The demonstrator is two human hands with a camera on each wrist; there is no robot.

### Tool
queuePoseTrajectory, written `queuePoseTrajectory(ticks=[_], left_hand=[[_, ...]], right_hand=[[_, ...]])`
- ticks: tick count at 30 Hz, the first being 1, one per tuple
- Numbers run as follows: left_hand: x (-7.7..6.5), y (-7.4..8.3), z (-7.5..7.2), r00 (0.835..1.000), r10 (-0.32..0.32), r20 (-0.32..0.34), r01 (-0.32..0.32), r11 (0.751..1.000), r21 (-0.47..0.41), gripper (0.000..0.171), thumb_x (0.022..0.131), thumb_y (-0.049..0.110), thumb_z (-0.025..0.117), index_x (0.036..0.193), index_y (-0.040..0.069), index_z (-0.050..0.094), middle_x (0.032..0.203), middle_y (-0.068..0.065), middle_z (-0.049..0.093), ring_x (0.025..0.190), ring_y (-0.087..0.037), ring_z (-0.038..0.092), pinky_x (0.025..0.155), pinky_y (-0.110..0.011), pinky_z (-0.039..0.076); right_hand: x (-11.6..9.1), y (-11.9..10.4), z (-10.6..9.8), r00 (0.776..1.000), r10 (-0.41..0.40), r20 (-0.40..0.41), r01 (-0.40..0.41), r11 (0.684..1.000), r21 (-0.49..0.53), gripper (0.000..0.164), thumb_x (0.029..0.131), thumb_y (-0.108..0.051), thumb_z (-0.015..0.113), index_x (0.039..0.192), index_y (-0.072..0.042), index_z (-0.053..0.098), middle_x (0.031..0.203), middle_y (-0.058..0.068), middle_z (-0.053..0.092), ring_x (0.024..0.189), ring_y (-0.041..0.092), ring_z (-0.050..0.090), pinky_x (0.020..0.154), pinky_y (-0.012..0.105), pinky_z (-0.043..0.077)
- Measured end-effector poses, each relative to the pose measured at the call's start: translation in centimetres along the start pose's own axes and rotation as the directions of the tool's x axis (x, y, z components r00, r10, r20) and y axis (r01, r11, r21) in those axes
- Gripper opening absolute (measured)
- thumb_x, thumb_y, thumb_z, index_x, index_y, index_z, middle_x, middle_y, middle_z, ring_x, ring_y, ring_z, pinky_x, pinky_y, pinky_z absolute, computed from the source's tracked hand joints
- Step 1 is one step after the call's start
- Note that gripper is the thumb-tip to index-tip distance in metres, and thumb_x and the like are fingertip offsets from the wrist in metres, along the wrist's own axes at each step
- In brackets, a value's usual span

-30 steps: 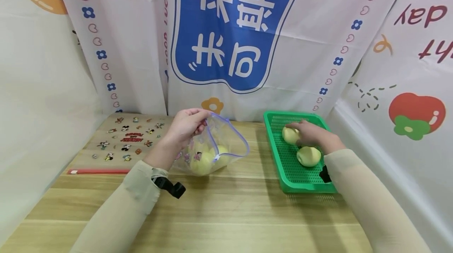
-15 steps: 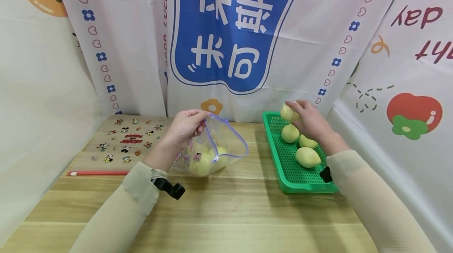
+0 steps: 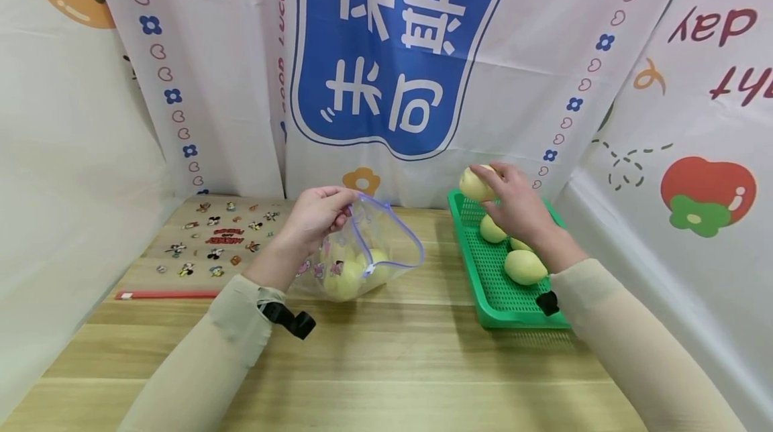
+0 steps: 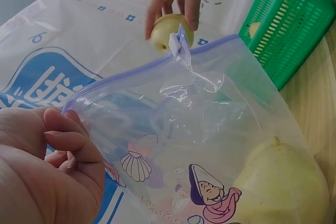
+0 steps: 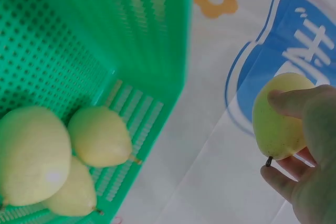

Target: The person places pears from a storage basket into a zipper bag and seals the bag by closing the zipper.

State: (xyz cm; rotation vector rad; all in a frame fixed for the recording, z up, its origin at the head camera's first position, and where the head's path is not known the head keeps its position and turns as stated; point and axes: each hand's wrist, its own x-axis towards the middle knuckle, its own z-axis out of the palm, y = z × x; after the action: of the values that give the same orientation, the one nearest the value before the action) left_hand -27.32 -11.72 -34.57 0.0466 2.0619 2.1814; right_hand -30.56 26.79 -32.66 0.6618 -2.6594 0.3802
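Note:
My left hand pinches the rim of a clear zip bag with a purple edge and cartoon prints. The bag's mouth stands spread toward the right, and pale yellow pears lie in its bottom. Over the back of the green basket, my right hand grips another pear between thumb and fingers, its dark stem pointing down in the right wrist view. Three pears, one of them this plump one, lie in the basket below that hand.
The green plastic basket stands at the table's right. A flat printed bag with a red slider strip lies at the left. A printed white cloth hangs behind the wooden table.
My right hand has lifted a pear up out of the basket and moved it a little left, above the basket's back rim. The left hand and bag have stayed in place.

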Motion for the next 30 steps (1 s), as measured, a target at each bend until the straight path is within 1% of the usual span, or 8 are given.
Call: queuePoseTrajectory(ticks=[5,8,14,19,22,24,28,30], left_hand=[[0.0,0.0,0.1,1.0,0.005,0.003,-0.005,1.0,-0.004,0.029,0.109,0.019,0.066,0.125,-0.003,0.074,0.072,0.005,0.062,0.056,-0.003,0.052,0.053,-0.015,0.043],[0.1,0.0,0.2,1.0,0.012,0.004,-0.012,1.0,-0.011,0.027,0.108,0.018,0.066,0.123,-0.003,0.074,0.071,0.006,0.062,0.056,-0.002,0.051,0.052,-0.014,0.042],[0.2,-0.1,0.4,1.0,0.023,0.004,-0.023,1.0,-0.013,0.025,0.108,0.017,0.066,0.119,-0.003,0.074,0.07,0.006,0.061,0.055,-0.002,0.051,0.052,-0.014,0.042],[0.2,-0.1,0.5,1.0,0.022,0.007,-0.022,1.0,-0.008,0.026,0.108,0.018,0.066,0.121,-0.004,0.074,0.07,0.006,0.061,0.055,-0.002,0.052,0.052,-0.014,0.042],[0.2,0.0,0.5,1.0,0.018,0.0,-0.018,1.0,-0.007,0.027,0.107,0.018,0.067,0.122,-0.004,0.074,0.071,0.006,0.062,0.056,-0.002,0.052,0.052,-0.014,0.043],[0.2,0.0,0.5,1.0,0.016,-0.004,-0.016,1.0,-0.006,0.028,0.107,0.018,0.067,0.124,-0.004,0.074,0.071,0.006,0.062,0.056,-0.002,0.052,0.053,-0.013,0.043],[0.3,-0.1,0.6,1.0,0.016,-0.005,-0.016,1.0,-0.003,0.029,0.108,0.018,0.066,0.126,-0.004,0.074,0.071,0.006,0.061,0.057,-0.002,0.052,0.053,-0.013,0.043],[0.2,-0.1,0.7,1.0,0.017,-0.006,-0.017,1.0,-0.004,0.03,0.108,0.018,0.066,0.126,-0.005,0.073,0.07,0.006,0.061,0.056,-0.002,0.052,0.053,-0.013,0.043]], right_hand=[[0.2,-2.4,0.1,0.998,-0.062,-0.02,0.062,0.998,0.028,0.075,0.097,0.0,0.08,0.163,-0.022,0.051,0.161,0.027,0.05,0.142,0.052,0.052,0.112,0.07,0.051],[0.3,-4.0,0.3,0.994,-0.109,-0.027,0.109,0.994,0.029,0.075,0.096,-0.002,0.082,0.162,-0.023,0.052,0.159,0.025,0.051,0.142,0.05,0.053,0.111,0.067,0.055],[0.1,-7.3,0.7,0.977,-0.21,-0.026,0.21,0.978,-0.004,0.076,0.095,-0.007,0.087,0.161,-0.023,0.053,0.158,0.022,0.053,0.141,0.044,0.056,0.103,0.058,0.063],[-0.3,-9.6,1.2,0.961,-0.277,-0.014,0.277,0.961,-0.003,0.075,0.094,-0.011,0.089,0.16,-0.023,0.056,0.155,0.02,0.055,0.139,0.041,0.058,0.102,0.053,0.064],[-0.5,-10.7,1.7,0.949,-0.314,0.007,0.314,0.949,0.0,0.075,0.093,-0.015,0.09,0.16,-0.023,0.057,0.152,0.019,0.058,0.135,0.039,0.061,0.102,0.051,0.064],[-0.5,-11.4,2.1,0.945,-0.325,0.034,0.325,0.946,0.014,0.077,0.092,-0.019,0.092,0.16,-0.019,0.056,0.149,0.017,0.061,0.132,0.036,0.063,0.103,0.05,0.063],[-0.4,-12.5,3.1,0.937,-0.334,0.1,0.328,0.942,0.068,0.075,0.089,-0.025,0.095,0.152,-0.009,0.057,0.143,0.013,0.067,0.126,0.032,0.065,0.105,0.048,0.061],[-0.3,-13.0,3.6,0.928,-0.353,0.122,0.346,0.935,0.077,0.072,0.089,-0.027,0.095,0.148,-0.009,0.059,0.142,0.011,0.068,0.124,0.031,0.066,0.101,0.047,0.062]])
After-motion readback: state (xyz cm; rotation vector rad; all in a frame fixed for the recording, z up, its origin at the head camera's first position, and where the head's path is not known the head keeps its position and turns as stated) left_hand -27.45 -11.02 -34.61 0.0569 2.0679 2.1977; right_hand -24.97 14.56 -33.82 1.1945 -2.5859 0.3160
